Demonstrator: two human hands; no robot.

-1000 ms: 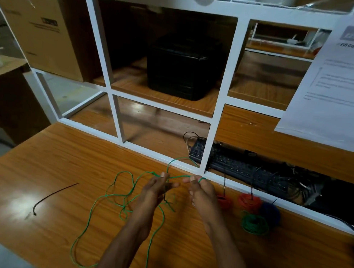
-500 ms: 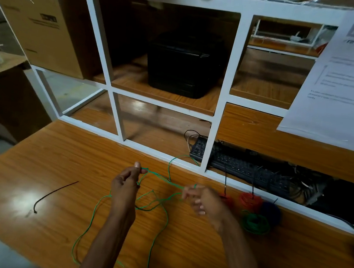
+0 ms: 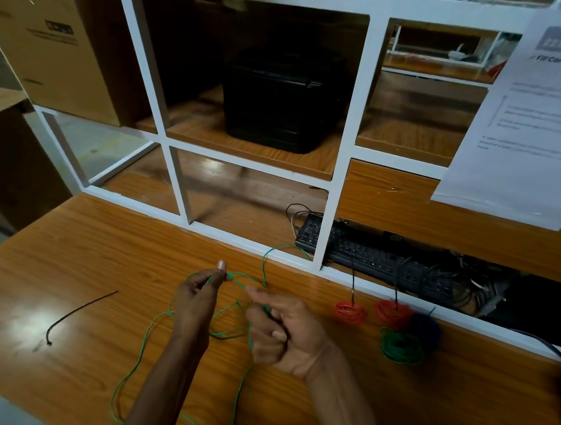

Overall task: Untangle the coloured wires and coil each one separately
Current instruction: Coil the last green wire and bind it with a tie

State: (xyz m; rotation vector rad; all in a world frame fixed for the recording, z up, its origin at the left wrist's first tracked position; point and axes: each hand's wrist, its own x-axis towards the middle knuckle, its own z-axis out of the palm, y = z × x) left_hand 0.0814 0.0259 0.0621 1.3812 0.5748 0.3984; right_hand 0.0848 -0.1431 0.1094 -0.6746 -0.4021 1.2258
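- Nearest, the loose green wire (image 3: 133, 363) trails in long slack loops over the table (image 3: 422, 424), running from the near edge away toward both hands.
- The left hand (image 3: 195, 302) is raised just above the table; its fingers pinch the wire near a loop at the thumb tip.
- The right hand (image 3: 283, 332) sits just right of it, fingers curled around a bunched part of the same wire, forefinger pointing left toward the other hand.
- Between the two hands a short stretch of wire runs roughly left to right; that span is what the next winding turn depends on, and the right hand looks nearer the gathered part. The slack to be drawn in lies near and to the left.
- Beyond the hands, the wire's far end arches toward the white shelf frame (image 3: 322, 267).
- To the right lie finished coils: a green coil (image 3: 402, 347), two red coils (image 3: 350, 312) and a dark blue coil (image 3: 428, 331), close together.
- Well left, a black tie (image 3: 79, 314) lies alone.
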